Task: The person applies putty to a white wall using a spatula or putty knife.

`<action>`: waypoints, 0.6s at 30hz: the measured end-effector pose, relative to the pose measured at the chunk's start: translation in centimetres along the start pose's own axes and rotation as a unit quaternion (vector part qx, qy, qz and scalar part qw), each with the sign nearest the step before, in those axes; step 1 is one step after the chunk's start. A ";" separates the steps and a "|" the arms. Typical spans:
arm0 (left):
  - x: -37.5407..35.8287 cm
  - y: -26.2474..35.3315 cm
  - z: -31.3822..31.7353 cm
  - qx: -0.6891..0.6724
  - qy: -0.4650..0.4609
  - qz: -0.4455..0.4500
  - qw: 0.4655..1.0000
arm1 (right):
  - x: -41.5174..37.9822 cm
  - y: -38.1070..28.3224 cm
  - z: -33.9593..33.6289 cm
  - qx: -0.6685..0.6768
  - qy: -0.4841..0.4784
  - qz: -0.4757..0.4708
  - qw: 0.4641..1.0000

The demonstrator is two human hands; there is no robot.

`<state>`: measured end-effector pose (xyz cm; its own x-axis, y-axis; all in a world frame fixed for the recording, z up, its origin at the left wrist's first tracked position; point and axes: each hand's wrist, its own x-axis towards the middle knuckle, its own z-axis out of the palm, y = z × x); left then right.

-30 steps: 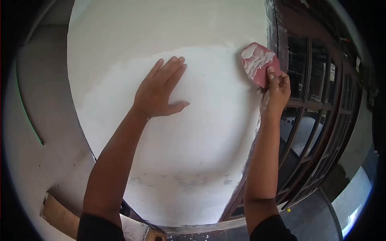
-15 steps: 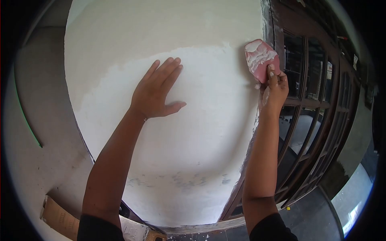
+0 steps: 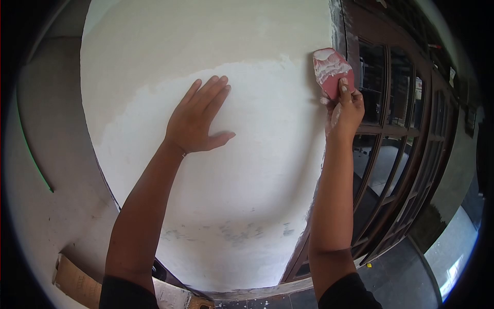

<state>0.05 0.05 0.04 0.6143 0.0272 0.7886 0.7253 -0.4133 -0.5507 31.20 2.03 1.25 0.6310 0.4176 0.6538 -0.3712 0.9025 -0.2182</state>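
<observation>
My left hand (image 3: 197,117) lies flat against a white-coated wall (image 3: 252,170), its fingers stretched out and the thumb apart. In my right hand (image 3: 347,109) a red putty spreader (image 3: 332,77) is pinched between thumb and fingers. Thick white putty covers the spreader's upper part, and its blade is at the wall's right edge beside a door frame. White smears mark my right fingers and palm side. A brighter wet-looking patch fills the wall's middle, below a duller upper area. Dark smudges show low on the wall.
A brown wooden door with glass panes (image 3: 373,82) stands close on the right. At lower left lies a cardboard box (image 3: 77,280). A green line (image 3: 31,149) runs along the grey surface at left. Dark floor tiles (image 3: 396,273) carry a small yellow object (image 3: 369,265).
My right hand and the spreader have shifted slightly up and left, and the spreader is turned a little. My left hand stays flat on the wall; the whole view has moved slightly.
</observation>
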 end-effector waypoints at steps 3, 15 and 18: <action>-0.1 0.0 -0.1 0.004 0.001 0.000 1.000 | 1.3 1.6 -0.7 -0.061 0.014 0.009 0.998; -0.2 -0.1 -0.1 0.010 -0.005 0.000 1.000 | 0.2 1.2 0.4 -0.051 0.032 -0.025 0.998; -0.2 0.1 -0.1 0.003 -0.007 -0.005 1.000 | -1.0 3.1 -2.8 -0.037 0.023 -0.019 0.999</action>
<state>-0.04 -0.13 -0.11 0.6114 0.0431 0.7901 0.7327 -0.4078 -0.5448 31.31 4.74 -2.08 0.6748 0.3862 0.6289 -0.2968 0.9222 -0.2478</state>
